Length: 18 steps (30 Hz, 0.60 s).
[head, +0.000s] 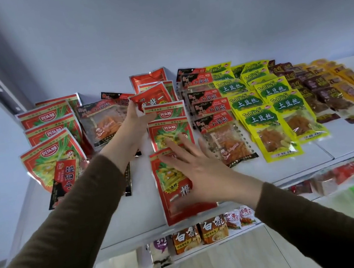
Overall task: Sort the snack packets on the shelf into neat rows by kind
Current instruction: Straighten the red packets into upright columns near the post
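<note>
Left hand [132,119] pinching one red packet [149,97], right hand [195,169] flat, fingers spread, on another [179,192] at the shelf's [288,164] near edge.

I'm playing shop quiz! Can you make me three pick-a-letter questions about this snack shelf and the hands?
1. Where do the yellow packets lie? A) right of the black-and-red packets B) at the far left C) on the floor
2. What colour is the packet under the right hand? A) blue B) red C) purple
3. What is the left hand doing? A) hanging idle B) pointing at the wall C) gripping a red packet

A: they sit right of that row. B: it is red. C: its fingers pinch the packet's corner.
</note>
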Motion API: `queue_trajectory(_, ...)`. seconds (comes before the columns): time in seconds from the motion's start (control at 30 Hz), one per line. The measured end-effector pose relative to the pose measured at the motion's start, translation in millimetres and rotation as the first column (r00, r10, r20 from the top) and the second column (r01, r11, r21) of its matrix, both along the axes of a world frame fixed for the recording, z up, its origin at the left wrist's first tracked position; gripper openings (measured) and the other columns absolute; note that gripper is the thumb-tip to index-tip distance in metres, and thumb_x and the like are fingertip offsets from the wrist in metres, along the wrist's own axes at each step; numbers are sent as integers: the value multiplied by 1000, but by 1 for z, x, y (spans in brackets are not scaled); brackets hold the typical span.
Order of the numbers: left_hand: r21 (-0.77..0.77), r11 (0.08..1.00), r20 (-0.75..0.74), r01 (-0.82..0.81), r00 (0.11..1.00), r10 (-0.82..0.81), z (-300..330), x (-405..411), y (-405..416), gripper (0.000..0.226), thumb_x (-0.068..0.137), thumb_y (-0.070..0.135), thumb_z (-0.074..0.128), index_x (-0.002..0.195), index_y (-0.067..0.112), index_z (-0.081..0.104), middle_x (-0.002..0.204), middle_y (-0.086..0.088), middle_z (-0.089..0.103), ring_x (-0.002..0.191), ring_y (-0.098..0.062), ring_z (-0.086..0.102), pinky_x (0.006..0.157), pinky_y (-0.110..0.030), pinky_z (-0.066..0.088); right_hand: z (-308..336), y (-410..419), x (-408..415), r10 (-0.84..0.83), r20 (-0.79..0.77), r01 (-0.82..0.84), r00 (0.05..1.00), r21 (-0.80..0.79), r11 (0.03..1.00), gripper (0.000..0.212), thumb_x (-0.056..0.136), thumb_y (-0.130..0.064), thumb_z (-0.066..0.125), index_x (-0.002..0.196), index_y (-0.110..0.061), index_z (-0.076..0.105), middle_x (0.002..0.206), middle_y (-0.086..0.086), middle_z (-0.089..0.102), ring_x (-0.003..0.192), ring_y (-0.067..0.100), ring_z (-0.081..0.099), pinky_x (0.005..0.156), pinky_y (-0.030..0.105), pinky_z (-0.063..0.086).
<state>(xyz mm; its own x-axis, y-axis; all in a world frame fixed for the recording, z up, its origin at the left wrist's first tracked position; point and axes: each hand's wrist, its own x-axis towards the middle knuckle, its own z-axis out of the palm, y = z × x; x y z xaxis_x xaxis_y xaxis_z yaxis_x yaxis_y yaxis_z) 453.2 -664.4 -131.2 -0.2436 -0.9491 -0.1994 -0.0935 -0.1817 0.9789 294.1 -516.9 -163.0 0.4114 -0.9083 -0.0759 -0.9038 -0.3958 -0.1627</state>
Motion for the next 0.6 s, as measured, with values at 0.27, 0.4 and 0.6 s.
queue_trajectory(0.27,-16,994,148,-112,982,114,-1,-19,-48,95,96,14,70,162,19,2,128,2,58,106,-12,60,91,-41,52,-5,-20,-21,-106,118,116,987,-84,990,92,83,-73,53,160,-33,20,167,-5,-18,151,22,-28,118,67,-2)
queue_trajectory(0.4,-57,998,191,-31,981,42,-4,-23,-51,69,100,15,63,156,28,25,129,3,64,115,-21,66,96,-46,55,-24,-15,-11,-204,192,217,960,-49,975,94,91,-74,45,162,-29,4,168,-6,-16,152,17,-24,123,57,-2)
queue_trajectory(0.6,41,996,-38,-86,995,87,-15,-29,-32,41,108,27,49,146,36,37,116,3,73,96,-17,76,82,-41,61,-18,-23,-9,-173,241,200,955,-93,975,94,89,-72,49,161,-22,15,170,-1,-2,155,19,-14,125,56,4)
